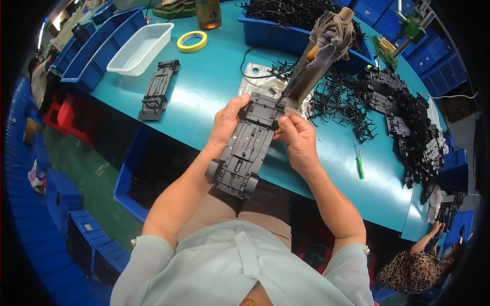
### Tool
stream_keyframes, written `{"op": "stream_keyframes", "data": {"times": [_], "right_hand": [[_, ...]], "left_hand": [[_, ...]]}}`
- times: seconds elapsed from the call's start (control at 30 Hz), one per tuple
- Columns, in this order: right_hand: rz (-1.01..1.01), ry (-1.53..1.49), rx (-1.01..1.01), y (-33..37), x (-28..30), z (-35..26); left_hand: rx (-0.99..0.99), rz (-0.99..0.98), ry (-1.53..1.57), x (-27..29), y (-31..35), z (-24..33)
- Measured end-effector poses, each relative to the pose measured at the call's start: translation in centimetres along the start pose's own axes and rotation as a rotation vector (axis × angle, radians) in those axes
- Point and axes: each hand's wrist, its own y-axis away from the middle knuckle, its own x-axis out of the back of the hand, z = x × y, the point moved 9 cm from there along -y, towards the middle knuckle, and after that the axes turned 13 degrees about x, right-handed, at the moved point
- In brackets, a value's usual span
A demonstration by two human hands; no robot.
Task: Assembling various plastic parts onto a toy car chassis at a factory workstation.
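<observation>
A long black plastic chassis (242, 145), apparently from a toy car, is tilted between my hands over the near table edge. My left hand (227, 122) is closed on its upper left edge, thumb on top. Opposite it, my right hand (297, 138) pinches the upper right edge, its fingertips partly hidden underneath. A slanted post-like tool (303, 84) with cloth wrapped round its top rises just beyond; its thin dark tip comes down by the chassis's upper right corner. Whether they touch I cannot tell. Another black chassis (158, 92) lies on the table to the left.
Loose black strips (339, 99) are scattered right of the tool, before a blue bin (263, 34) heaped with more. Black chassis parts (411, 122) pile up far right. Green tweezers (359, 162), yellow tape (192, 42) and a white tray (140, 51) lie about. A co-worker (416, 268) sits lower right.
</observation>
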Motion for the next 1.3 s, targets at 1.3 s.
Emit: {"op": "stream_keyframes", "data": {"times": [1.3], "right_hand": [[0.003, -0.112, -0.068, -0.1, 0.0, 1.0]], "left_hand": [[0.034, 0.22, 0.012, 1.5, 1.3, 0.6]]}}
